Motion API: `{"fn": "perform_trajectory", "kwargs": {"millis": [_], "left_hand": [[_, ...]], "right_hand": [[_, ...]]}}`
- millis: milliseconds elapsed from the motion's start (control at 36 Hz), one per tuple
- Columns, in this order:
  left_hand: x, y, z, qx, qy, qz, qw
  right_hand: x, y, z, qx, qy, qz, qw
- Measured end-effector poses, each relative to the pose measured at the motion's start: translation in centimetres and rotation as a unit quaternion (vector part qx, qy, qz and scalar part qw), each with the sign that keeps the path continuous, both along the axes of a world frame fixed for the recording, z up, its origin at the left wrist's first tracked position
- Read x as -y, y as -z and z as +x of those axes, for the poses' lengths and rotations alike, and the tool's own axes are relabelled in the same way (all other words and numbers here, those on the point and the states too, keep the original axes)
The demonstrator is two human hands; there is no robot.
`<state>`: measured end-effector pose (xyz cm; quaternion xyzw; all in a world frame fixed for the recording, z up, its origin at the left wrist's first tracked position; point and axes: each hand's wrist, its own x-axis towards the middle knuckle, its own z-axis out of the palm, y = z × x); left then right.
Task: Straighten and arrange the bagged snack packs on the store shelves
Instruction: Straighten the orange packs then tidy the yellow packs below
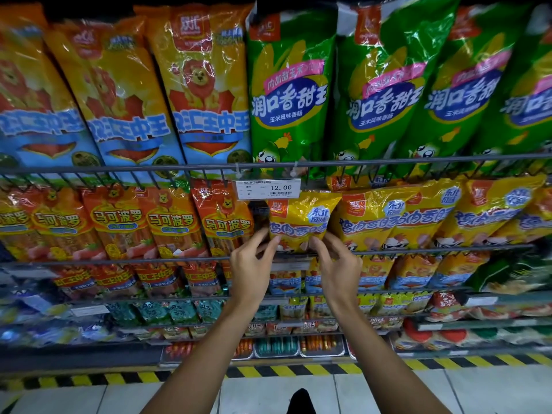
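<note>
Where wire shelf rail (pixel 119 259) runs, striped floor edge (pixel 298 370).

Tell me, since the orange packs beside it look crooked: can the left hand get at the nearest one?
Probably yes. The left hand pinches the yellow pack, and the nearest orange pack stands just left of it, with only the low shelf rail across its foot.

A dark gap (pixel 259 216) opens in the middle of the frame, between the orange packs (pixel 227 222) on its left and the yellow pack (pixel 300 219) on its right, room there for fingers. A wire rail (pixel 119 259) crosses in front of that row's lower edge, and another rail (pixel 119 168) runs above. The price tag (pixel 268 189) hangs from the upper rail over the top of the gap. To the right, yellow packs (pixel 418 216) crowd and overlap with no space between. The floor (pixel 268 392) at the bottom lies open.
</note>
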<state>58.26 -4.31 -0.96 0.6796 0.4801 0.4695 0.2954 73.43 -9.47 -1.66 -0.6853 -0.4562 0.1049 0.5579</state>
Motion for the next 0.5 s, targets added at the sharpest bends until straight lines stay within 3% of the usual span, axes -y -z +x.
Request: {"fn": "perform_trajectory", "kwargs": {"millis": [250, 389, 500], "left_hand": [[-0.5, 0.5, 0.2, -0.031, -0.033, 0.016, 0.999], [0.4, 1.6, 0.2, -0.028, -0.039, 0.03, 0.998], [1.6, 2.4, 0.0, 0.016, 0.021, 0.012, 1.0]], "right_hand": [[-0.9, 0.7, 0.3, -0.002, 0.026, -0.04, 0.999], [0.7, 2.1, 0.0, -0.029, -0.006, 0.003, 1.0], [2.0, 2.8, -0.5, 0.071, -0.077, 0.004, 0.995]]}}
